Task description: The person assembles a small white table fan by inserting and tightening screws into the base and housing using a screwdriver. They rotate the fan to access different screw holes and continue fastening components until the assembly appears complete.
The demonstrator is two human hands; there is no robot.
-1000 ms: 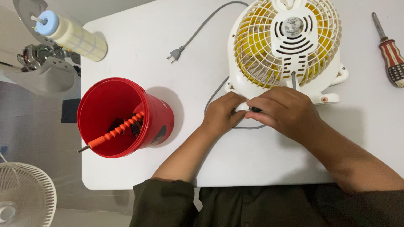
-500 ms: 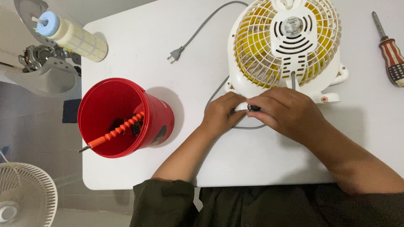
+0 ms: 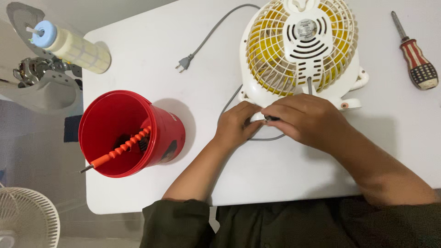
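Observation:
A small white fan with yellow blades lies face down on the white table, its back grille up. My left hand grips the lower edge of the fan's base with curled fingers. My right hand is closed beside it over the same spot, pinching a small dark object whose tip shows between the two hands. What that object is I cannot tell. The fan's grey cord loops under my hands and ends in a plug.
A red bucket stands at the left, with an orange ribbed tool leaning inside. A striped-handled screwdriver lies at the far right. A pale bottle lies at the table's left corner. Off the table are a motor part and a white fan grille.

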